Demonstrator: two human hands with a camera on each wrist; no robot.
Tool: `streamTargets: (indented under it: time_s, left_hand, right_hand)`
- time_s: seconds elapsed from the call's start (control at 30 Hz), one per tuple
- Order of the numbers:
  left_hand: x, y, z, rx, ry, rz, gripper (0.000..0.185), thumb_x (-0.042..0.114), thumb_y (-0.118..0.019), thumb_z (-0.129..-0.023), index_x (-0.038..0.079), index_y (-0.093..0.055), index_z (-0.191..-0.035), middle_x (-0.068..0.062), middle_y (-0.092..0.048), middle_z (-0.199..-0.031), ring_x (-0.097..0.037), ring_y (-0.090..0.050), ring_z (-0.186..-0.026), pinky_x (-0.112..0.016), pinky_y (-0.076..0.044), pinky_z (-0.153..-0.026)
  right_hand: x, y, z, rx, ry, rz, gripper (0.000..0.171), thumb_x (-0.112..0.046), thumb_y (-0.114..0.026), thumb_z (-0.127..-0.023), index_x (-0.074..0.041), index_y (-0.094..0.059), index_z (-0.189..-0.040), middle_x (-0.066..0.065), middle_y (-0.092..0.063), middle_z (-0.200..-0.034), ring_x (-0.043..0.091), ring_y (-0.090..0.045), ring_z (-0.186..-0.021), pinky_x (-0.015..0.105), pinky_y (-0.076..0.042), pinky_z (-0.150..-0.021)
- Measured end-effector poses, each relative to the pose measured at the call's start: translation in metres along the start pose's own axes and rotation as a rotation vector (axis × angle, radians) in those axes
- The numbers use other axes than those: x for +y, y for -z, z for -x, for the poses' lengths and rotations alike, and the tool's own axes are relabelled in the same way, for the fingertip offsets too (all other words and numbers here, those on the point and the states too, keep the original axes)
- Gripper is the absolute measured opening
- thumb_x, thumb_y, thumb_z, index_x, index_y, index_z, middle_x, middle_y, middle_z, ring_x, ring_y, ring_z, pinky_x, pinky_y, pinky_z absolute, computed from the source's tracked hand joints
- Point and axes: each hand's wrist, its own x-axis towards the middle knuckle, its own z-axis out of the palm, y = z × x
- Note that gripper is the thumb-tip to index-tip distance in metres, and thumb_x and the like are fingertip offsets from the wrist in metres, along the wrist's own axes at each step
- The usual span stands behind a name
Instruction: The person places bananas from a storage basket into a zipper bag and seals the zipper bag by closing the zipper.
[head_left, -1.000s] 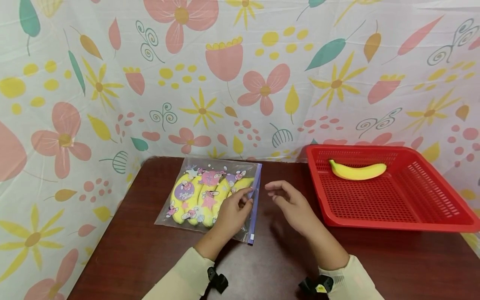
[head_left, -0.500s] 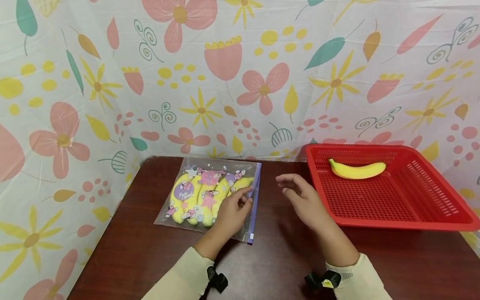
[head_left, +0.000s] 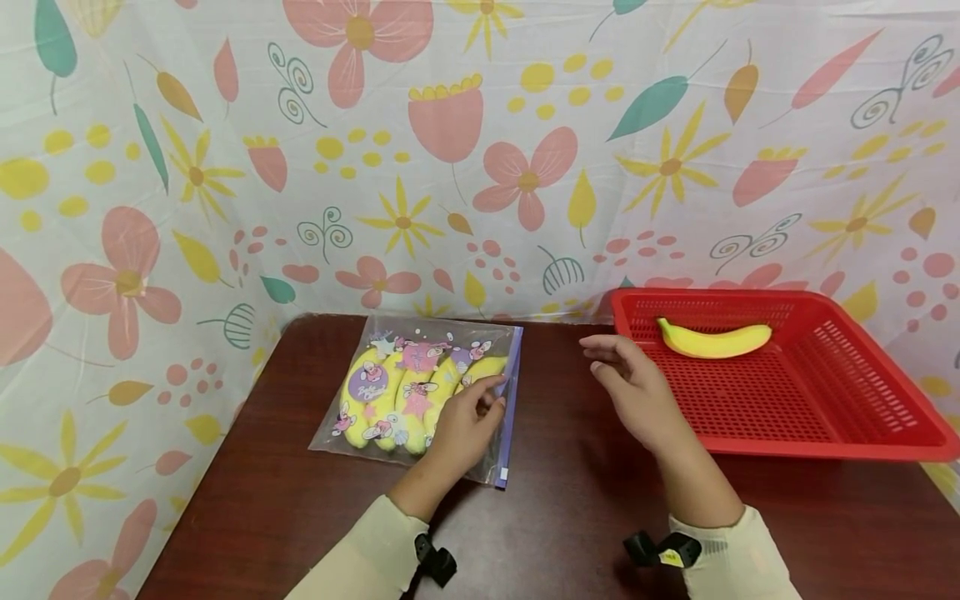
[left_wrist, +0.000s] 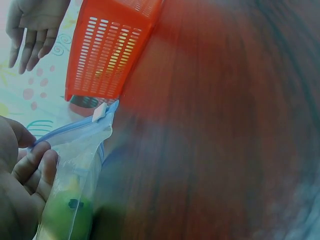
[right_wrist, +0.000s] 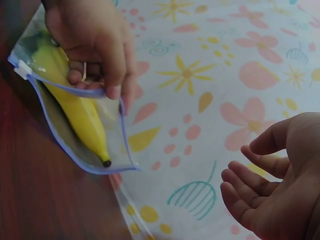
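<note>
A clear zip bag (head_left: 408, 392) with cartoon prints lies on the dark table (head_left: 570, 508), several yellow bananas inside it. My left hand (head_left: 489, 398) pinches the upper lip of its blue-edged mouth, and the right wrist view shows the bag mouth (right_wrist: 85, 150) lifted open over a banana (right_wrist: 75, 112). My right hand (head_left: 603, 354) hovers open and holds nothing, between the bag and the red basket (head_left: 885, 421), close to the basket's left rim. One loose banana (head_left: 716, 340) lies at the back of that basket.
A floral cloth (head_left: 480, 167) hangs close behind the table and drapes past its left and right sides. The basket fills the table's right part. Bare wood shows between bag and basket and along the front edge.
My right hand has moved right and away from the bag's mouth, toward the basket's left rim. The left hand and the bag have stayed put.
</note>
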Motion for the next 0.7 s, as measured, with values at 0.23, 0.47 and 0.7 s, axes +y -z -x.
streamTargets:
  time_s: [0.23,0.47,0.7]
  left_hand:
    - [-0.001,0.0,0.001,-0.003,0.009,0.004,0.035,0.018,-0.063,-0.097,0.014,-0.066,-0.132,0.006,-0.066,-0.081,-0.003,-0.057,-0.069,-0.02,-0.051,-0.068]
    - [-0.001,0.0,0.0,-0.005,0.012,0.012,0.035,0.016,-0.064,-0.097,0.014,-0.066,-0.132,0.005,-0.066,-0.081,-0.003,-0.056,-0.068,-0.02,-0.051,-0.067]
    - [-0.002,-0.001,0.0,0.0,0.006,0.009,0.035,0.017,-0.064,-0.097,0.014,-0.066,-0.132,0.006,-0.065,-0.08,-0.003,-0.056,-0.068,-0.02,-0.05,-0.067]
  right_hand:
    - [0.0,0.014,0.002,0.041,-0.029,0.009,0.033,-0.019,-0.05,-0.106,-0.01,-0.056,-0.137,0.007,-0.059,-0.134,0.012,-0.054,-0.125,0.007,-0.044,-0.092]
    - [0.005,0.03,0.002,0.036,-0.042,0.078,0.037,-0.024,-0.049,-0.106,-0.012,-0.053,-0.141,0.008,-0.055,-0.14,0.015,-0.051,-0.127,0.007,-0.043,-0.091]
    - [0.007,0.049,0.002,0.0,-0.072,0.182,0.045,-0.029,-0.049,-0.106,-0.011,-0.047,-0.147,0.016,-0.049,-0.147,0.034,-0.049,-0.13,0.009,-0.041,-0.088]
